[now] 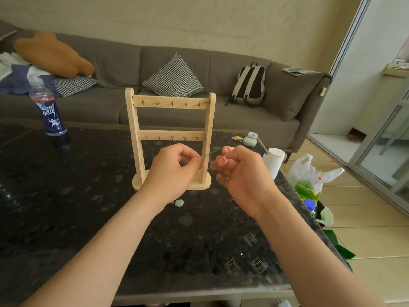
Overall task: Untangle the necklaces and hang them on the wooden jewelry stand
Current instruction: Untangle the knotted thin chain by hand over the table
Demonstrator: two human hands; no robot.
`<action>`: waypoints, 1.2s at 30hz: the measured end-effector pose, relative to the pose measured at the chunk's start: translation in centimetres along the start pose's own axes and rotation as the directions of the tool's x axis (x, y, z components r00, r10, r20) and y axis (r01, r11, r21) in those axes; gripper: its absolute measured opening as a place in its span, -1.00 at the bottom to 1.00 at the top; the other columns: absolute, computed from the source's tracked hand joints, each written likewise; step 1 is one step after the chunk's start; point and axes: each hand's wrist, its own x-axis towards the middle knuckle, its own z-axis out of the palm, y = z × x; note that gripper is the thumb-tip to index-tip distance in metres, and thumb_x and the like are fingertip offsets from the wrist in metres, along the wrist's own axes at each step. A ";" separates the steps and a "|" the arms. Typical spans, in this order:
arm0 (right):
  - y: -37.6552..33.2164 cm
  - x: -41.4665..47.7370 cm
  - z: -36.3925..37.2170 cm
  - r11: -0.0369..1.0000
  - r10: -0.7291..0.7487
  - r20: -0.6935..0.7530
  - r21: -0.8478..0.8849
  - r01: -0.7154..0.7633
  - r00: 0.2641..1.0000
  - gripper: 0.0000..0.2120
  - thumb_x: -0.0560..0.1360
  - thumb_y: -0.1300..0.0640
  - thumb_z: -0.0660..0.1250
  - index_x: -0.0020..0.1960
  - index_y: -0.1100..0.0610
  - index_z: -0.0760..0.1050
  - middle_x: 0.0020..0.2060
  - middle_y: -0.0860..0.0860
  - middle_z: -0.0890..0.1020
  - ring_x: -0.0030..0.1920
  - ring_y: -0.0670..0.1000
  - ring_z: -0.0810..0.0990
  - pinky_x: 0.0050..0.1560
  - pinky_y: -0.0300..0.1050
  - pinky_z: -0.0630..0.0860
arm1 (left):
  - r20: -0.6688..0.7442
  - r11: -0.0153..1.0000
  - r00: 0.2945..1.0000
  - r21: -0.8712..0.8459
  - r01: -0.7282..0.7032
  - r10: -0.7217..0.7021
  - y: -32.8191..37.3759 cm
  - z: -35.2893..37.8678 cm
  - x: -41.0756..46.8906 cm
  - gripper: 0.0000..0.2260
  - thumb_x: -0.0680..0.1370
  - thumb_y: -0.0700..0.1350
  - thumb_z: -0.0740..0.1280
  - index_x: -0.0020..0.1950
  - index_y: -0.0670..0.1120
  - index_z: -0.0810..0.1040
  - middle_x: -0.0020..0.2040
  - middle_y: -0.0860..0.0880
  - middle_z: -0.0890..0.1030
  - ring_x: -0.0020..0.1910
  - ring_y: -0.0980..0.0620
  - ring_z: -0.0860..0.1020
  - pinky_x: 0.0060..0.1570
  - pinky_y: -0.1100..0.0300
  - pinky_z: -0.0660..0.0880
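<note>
The wooden jewelry stand [170, 120] stands upright in the middle of the dark table, with two rails of small brass hooks that carry nothing. In front of its lower rail my left hand [174, 171] and my right hand [241, 173] are raised close together. Both pinch a thin silvery necklace chain [211, 152] that stretches between their fingertips, with a small loop hanging near my right fingers. A pale green pendant [179, 202] lies on the table just below my left wrist, partly hidden by it.
A blue drink bottle [49, 111] stands at the table's far left. A white paper cup [274, 161] and a small green pot [251, 139] sit near the right edge. Beyond the table are a grey sofa [155, 107], and bags [309, 180] on the floor to the right.
</note>
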 end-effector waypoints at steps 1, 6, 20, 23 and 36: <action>0.0 0.0 0.0 1.000 0.001 0.001 0.002 -0.001 1.000 -0.92 0.59 0.19 0.28 -0.03 0.09 0.54 -0.31 0.03 0.52 -0.09 0.03 0.66 0.13 0.06 0.44 | -0.027 0.997 0.999 0.070 -0.015 0.017 0.0 0.0 0.0 -0.95 0.64 -0.01 0.44 0.08 0.05 0.63 -0.03 0.12 0.65 -0.07 0.07 0.61 -0.13 0.25 0.52; 0.6 0.3 0.3 1.000 0.011 0.028 0.013 -0.011 1.000 -0.93 0.59 0.15 0.40 -0.06 0.11 0.61 -0.40 -0.01 0.45 -0.04 0.08 0.58 0.15 0.07 0.48 | -0.081 0.953 0.990 0.290 -0.089 0.117 0.3 0.6 -0.5 -0.92 0.63 -0.07 0.45 0.06 -0.02 0.59 -0.04 0.07 0.62 -0.12 0.07 0.58 -0.06 0.25 0.53; 0.5 0.4 0.3 0.999 -0.032 -0.039 0.005 0.032 0.999 -0.89 0.64 0.21 0.39 -0.07 0.14 0.59 -0.32 0.02 0.42 -0.31 -0.03 0.44 -0.24 -0.11 0.33 | -0.233 0.997 0.972 0.082 -0.004 0.023 -0.3 0.2 0.0 -0.86 0.68 0.01 0.38 0.17 -0.01 0.64 -0.10 0.06 0.71 -0.21 0.09 0.68 -0.22 0.28 0.63; 0.8 0.5 0.0 0.993 -0.017 -0.065 -0.119 0.009 0.998 -0.95 0.58 0.26 0.45 -0.04 0.14 0.64 -0.35 0.02 0.43 -0.34 -0.04 0.37 -0.26 -0.12 0.33 | -0.179 0.992 0.980 -0.102 0.069 -0.086 -0.2 0.0 0.2 -0.84 0.69 -0.01 0.36 0.24 0.02 0.66 -0.12 0.09 0.73 -0.28 0.05 0.70 -0.31 0.25 0.65; 0.7 0.0 0.1 0.876 -0.094 -0.025 -0.478 0.071 0.995 -0.88 0.59 0.11 0.49 -0.09 0.06 0.79 -0.31 -0.04 0.64 -0.22 -0.03 0.51 -0.03 -0.03 0.48 | 0.028 0.915 0.985 -0.366 0.171 -0.173 0.4 -0.6 -0.1 -0.85 0.69 -0.05 0.38 0.21 0.04 0.70 -0.08 0.07 0.77 -0.31 0.10 0.60 -0.18 0.19 0.68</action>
